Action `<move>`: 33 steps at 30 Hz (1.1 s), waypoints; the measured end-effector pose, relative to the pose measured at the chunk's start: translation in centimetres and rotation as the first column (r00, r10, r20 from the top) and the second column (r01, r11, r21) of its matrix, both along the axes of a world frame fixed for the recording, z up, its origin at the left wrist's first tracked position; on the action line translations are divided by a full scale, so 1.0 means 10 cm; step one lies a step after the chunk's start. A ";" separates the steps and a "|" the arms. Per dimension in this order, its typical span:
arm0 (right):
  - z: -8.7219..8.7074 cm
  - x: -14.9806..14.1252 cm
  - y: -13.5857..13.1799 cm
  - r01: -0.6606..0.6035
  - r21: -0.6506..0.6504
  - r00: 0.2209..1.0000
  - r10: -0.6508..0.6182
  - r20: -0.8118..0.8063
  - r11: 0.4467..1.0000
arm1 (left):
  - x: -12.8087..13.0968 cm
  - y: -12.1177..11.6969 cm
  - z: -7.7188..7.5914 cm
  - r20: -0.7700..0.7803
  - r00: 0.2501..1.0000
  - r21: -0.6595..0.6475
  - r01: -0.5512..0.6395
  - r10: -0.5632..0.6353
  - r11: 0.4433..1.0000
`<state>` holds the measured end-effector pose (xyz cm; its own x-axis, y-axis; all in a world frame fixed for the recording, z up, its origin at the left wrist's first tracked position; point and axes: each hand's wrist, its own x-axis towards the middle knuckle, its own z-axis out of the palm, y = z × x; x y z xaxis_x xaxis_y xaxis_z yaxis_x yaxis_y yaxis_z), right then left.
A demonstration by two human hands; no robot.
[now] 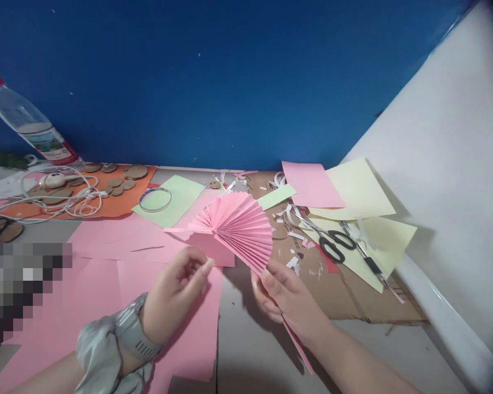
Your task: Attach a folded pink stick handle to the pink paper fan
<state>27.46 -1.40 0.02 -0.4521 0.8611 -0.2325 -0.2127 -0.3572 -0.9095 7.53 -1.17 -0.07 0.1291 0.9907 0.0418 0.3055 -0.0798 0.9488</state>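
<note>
A pleated pink paper fan (246, 227) is spread in a wide arc above the table. My right hand (285, 293) grips its lower right end between thumb and fingers. A narrow folded pink strip (298, 345) extends below that hand, and a flat pink end juts left from the fan's centre. My left hand (181, 287), with a grey watch and a scrunchie at the wrist, is closed in a pinch just below the fan, apart from it. Whether anything small sits between those fingertips is hidden. Pink sheets (148, 295) lie beneath my left arm.
Black-handled scissors (332, 246) and a craft knife (367, 257) rest on pale yellow paper (394, 241) at right. Cardboard (345, 301) carries paper scraps. A tape ring (155, 200), white cable (78, 200), cardboard discs (135, 172) and plastic bottle (36, 126) are left. A blue wall (230, 82) stands behind.
</note>
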 end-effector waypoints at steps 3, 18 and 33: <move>0.00 0.02 0.03 0.065 0.016 0.997 -0.066 0.046 0.998 | -0.15 0.15 -0.01 -0.249 0.906 0.435 -0.213 0.344 0.875; 0.04 0.01 0.07 0.136 0.083 0.892 -0.159 0.424 0.987 | -0.21 0.23 -0.02 -0.548 0.835 0.074 0.091 -0.035 0.993; 0.08 0.06 0.06 -0.329 0.398 0.118 -0.381 0.917 0.856 | -0.11 0.08 0.01 -0.514 0.837 0.027 0.232 -0.186 0.972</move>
<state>28.01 -0.77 0.85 -0.1183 0.9908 -0.0659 0.9446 0.0918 -0.3150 6.47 -0.39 0.02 0.3588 0.9334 -0.0035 0.7067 -0.2693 0.6543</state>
